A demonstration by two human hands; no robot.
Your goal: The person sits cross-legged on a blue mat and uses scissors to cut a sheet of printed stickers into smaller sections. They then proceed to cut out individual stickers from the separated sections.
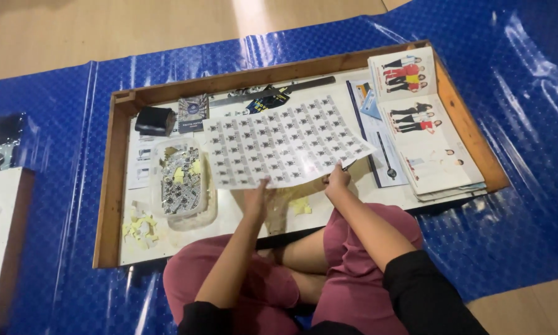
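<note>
**Printed sheet being held up over the tray by both hands**

The near edge of a large sheet of small printed labels (285,146) is being pinched by the fingers of the right hand (337,181), which are closed on the paper near its lower right corner. The left hand (255,200) is being kept under the lower middle edge of the same sheet; its fingers are partly hidden by the paper, so it can be judged only that the sheet is being supported or lightly gripped there. The sheet is being held slightly lifted and tilted above the middle of a shallow wooden tray (114,180), which is lying on a blue plastic floor covering (62,111).

Just left of the sheet, a clear plastic tub (183,183) filled with cut labels is standing in the tray, and yellowish paper scraps (141,226) are lying near its left corner. A stack of illustrated booklets (424,133) is resting at the tray's right end, well apart from the hands.

The step in hand appears to be the positioning of an uncut sheet. The next move would call for a steady, two-handed hold so the thin paper is not being creased, and for scraps beneath it to be avoided.
</note>
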